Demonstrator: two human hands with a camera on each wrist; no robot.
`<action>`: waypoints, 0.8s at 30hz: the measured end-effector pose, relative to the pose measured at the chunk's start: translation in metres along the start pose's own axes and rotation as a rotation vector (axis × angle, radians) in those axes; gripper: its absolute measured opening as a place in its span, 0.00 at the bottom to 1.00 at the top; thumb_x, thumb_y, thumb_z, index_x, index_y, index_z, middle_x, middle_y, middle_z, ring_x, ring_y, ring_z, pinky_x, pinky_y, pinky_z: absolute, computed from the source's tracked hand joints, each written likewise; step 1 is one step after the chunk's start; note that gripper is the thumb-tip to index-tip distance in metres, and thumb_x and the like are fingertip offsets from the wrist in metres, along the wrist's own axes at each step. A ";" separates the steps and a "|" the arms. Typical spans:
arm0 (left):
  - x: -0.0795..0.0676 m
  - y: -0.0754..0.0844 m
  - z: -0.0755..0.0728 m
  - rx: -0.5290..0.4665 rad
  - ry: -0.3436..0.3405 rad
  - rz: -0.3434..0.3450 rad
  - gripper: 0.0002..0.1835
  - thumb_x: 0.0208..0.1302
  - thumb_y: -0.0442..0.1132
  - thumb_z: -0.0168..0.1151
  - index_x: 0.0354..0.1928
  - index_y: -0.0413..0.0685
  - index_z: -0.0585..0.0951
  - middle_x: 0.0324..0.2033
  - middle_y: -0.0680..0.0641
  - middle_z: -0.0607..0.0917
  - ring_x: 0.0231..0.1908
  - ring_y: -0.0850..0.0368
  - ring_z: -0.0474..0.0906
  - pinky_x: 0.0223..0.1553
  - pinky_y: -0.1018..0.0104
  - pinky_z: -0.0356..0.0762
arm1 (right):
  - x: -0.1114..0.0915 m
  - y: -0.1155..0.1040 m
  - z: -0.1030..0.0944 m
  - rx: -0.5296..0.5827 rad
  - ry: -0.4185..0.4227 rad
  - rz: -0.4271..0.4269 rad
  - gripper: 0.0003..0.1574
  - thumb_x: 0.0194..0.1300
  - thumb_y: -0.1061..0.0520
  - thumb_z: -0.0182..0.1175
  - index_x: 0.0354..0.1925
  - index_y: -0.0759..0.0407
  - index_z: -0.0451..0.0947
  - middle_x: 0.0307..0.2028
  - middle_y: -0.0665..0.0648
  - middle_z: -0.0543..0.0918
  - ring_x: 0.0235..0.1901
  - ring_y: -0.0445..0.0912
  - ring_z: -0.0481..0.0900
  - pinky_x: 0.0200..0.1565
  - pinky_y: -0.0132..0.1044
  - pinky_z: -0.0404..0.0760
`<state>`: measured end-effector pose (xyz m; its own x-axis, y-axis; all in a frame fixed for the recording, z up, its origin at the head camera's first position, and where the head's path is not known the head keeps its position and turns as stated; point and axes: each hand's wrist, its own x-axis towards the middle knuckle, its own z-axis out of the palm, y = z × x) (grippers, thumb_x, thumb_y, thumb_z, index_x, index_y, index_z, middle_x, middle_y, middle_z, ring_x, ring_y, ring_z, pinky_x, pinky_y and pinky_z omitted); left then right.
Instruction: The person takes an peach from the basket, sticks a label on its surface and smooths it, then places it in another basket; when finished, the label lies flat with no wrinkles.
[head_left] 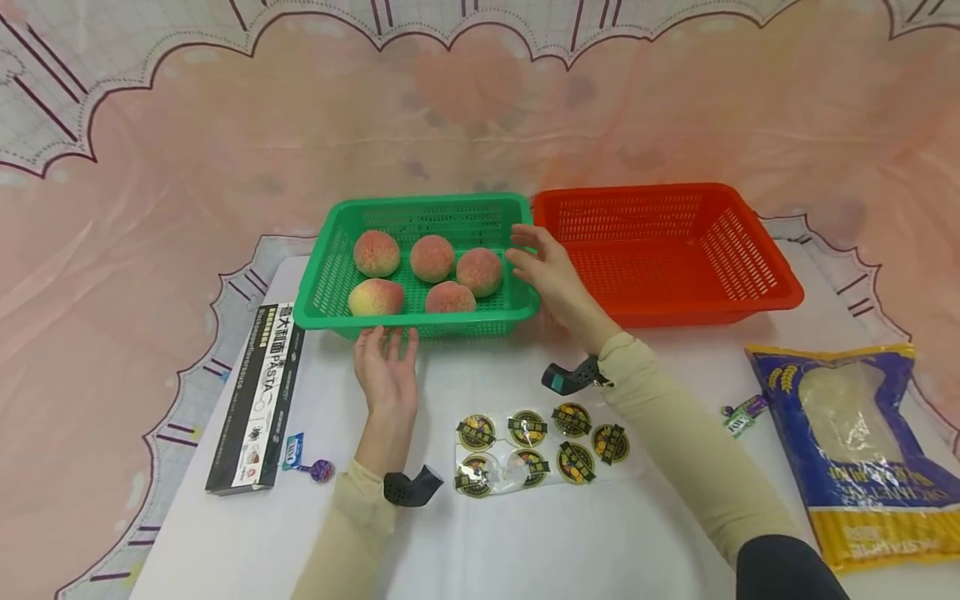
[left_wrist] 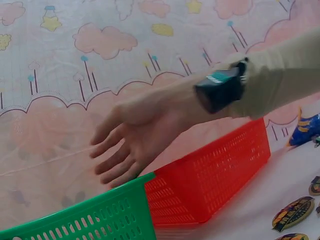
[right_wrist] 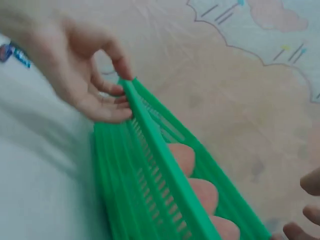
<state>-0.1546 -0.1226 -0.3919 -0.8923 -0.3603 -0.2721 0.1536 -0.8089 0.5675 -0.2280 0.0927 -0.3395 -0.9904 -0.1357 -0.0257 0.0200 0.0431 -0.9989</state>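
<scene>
Green basket point(head_left: 487, 318) fronts a bare strip of table point(head_left: 540, 542), with a sheet of stickers point(head_left: 527, 427) lying nearer. Its near left corner sits just beside the pasta box point(head_left: 258, 396); its right end meets the red basket point(head_left: 630, 271) — hardly any gap shows there. Behind, the far rim stands near the cloth point(head_left: 225, 167).

At the near rim, the left hand point(head_left: 387, 375) is turned palm up, fingers extended and relaxed; whether it bears any weight I cannot tell. The right hand point(head_left: 551, 271) is open at the basket's right end, fingers spread over the rim. Inside lie five peaches point(head_left: 432, 258), two toward the near wall and three farther back.

White and smooth, the table carries a lollipop point(head_left: 322, 471) beside the pasta box and, well over to the right, a blue-and-yellow bag point(head_left: 855, 458). Beyond — pink cloth with scalloped, pale patches.
</scene>
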 end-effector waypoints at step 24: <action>0.004 0.000 -0.004 -0.050 -0.008 -0.029 0.05 0.62 0.33 0.44 0.36 0.52 0.62 0.35 0.50 0.68 0.40 0.54 0.68 0.53 0.56 0.69 | 0.065 0.028 0.058 0.046 0.129 0.502 0.37 0.62 0.57 0.50 0.66 0.49 0.46 0.66 0.55 0.51 0.64 0.50 0.51 0.64 0.48 0.55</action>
<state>-0.1562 -0.1259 -0.3959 -0.9000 -0.3326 -0.2818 0.1480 -0.8412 0.5201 -0.2843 0.0274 -0.3716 -0.8659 0.0135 -0.5001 0.5003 0.0282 -0.8654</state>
